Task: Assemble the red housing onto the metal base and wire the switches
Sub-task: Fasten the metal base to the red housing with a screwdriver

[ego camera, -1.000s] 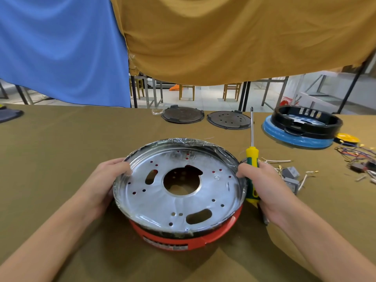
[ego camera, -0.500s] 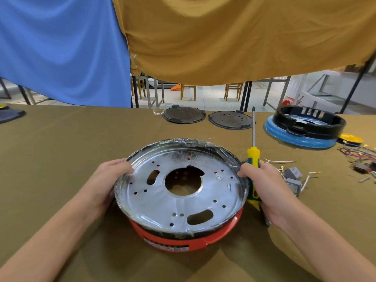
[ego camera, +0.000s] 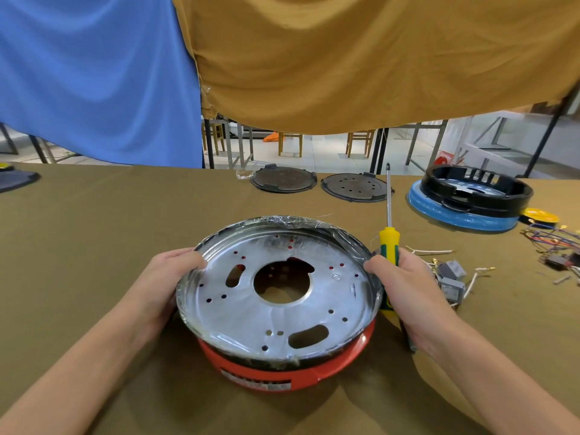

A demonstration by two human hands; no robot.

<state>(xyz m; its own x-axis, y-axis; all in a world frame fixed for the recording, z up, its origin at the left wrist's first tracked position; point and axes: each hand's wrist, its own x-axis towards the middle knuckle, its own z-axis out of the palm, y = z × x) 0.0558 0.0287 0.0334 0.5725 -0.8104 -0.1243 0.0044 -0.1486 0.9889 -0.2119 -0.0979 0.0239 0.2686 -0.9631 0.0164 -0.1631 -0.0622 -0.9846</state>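
On the cloth-covered desk (ego camera: pixel 94 230), my left hand (ego camera: pixel 163 277) is gripping the metal base (ego camera: pixel 276 293) atop the red housing (ego camera: pixel 282 368), while my right hand (ego camera: pixel 408 290) is clutching the upright screwdriver (ego camera: pixel 389 243), switches (ego camera: pixel 450 277) just rightward.

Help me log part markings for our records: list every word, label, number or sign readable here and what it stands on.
No text reads clearly.
Label strip on the red housing: print too small and blurred to read.
Small round stamp and a short stamped line on the metal base: both illegible.
Print on the screwdriver handle: hidden by the right hand.
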